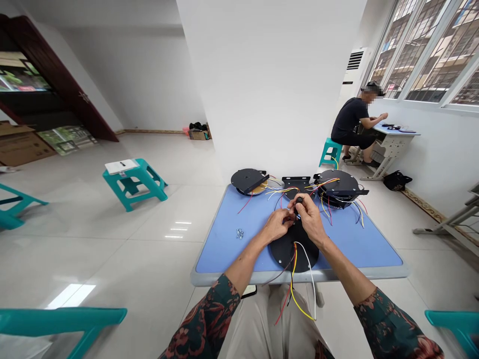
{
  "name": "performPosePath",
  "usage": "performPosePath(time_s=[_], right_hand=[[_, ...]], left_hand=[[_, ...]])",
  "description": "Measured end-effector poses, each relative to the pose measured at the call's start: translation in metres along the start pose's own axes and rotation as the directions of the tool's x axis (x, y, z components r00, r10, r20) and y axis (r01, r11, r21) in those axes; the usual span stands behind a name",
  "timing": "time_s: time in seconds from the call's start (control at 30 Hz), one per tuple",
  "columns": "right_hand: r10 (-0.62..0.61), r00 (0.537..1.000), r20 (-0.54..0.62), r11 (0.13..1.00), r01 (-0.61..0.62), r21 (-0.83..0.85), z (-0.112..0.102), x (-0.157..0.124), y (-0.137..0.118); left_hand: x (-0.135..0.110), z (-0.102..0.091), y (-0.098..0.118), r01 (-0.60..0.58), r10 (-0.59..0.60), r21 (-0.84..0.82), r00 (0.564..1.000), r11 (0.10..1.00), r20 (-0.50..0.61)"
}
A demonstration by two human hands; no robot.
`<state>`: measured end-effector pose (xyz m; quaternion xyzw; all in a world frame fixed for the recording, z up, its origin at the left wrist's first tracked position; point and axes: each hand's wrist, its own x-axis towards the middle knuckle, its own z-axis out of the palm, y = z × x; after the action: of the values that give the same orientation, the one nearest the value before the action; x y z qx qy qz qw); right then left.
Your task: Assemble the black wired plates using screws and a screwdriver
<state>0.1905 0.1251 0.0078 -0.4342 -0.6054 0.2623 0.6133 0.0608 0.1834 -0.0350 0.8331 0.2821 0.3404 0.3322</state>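
Before a white pillar [269, 99], at a blue worktop [219, 249], grips a black tool handle [299, 200] in the curled fingers of the right hand [311, 219], directly over the far end of a black disc [281, 249] lying at the near edge. Bunches the fingers of the left hand [277, 225] close beside that same far end, pinching something too hidden to tell. Has wires [292, 280] hanging toward the lap and metal fasteners [239, 233] piled well to the left.

We see the bare right hand [310, 217] hide most of what is perhaps a round black handle [299, 200]; silvery metal bits [239, 233] are too tiny to name; the lower-left turquoise plastic stool [67, 320] is cut off.
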Motion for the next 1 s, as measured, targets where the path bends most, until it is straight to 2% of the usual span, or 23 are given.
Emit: performPosePath(time_s=[0.13,0.2,0.33,0.53,0.67,0.73,0.87,1.0], right_hand=[[-0.037,0.996,-0.076,0.967,0.016,-0.255,-0.005,0.004,-0.008],[-0.024,0.993,-0.111,0.949,-0.012,-0.317,-0.009,0.006,-0.01],[0.038,0.996,-0.086,0.935,-0.066,-0.348,-0.014,0.009,-0.01],[0.04,0.993,-0.11,0.922,-0.079,-0.38,-0.019,0.014,-0.008],[0.043,0.998,-0.046,0.926,-0.057,-0.374,-0.023,0.018,-0.008],[0.021,0.999,-0.036,0.914,-0.034,-0.404,-0.024,0.017,-0.009],[-0.098,0.99,-0.104,0.838,0.026,-0.546,-0.02,0.013,-0.01],[-0.164,0.984,-0.073,0.792,0.087,-0.605,-0.015,0.013,-0.011]], left_hand=[[-0.001,-0.002,0.002,-0.037,0.036,0.083,0.999,0.996,0.006],[-0.002,-0.003,0.003,-0.041,0.04,0.094,0.999,0.995,0.013],[-0.002,-0.002,0.004,-0.027,0.025,0.097,0.999,0.995,0.02],[-0.001,0.0,0.002,-0.039,0.038,0.07,0.999,0.997,0.014],[-0.001,0.001,0.002,-0.073,0.071,0.103,0.997,0.992,0.024],[-0.002,0.001,0.002,-0.096,0.092,0.133,0.995,0.986,0.036],[-0.002,0.002,0.001,-0.114,0.107,0.165,0.993,0.98,0.048],[-0.003,0.002,0.001,-0.117,0.109,0.182,0.993,0.976,0.051]])
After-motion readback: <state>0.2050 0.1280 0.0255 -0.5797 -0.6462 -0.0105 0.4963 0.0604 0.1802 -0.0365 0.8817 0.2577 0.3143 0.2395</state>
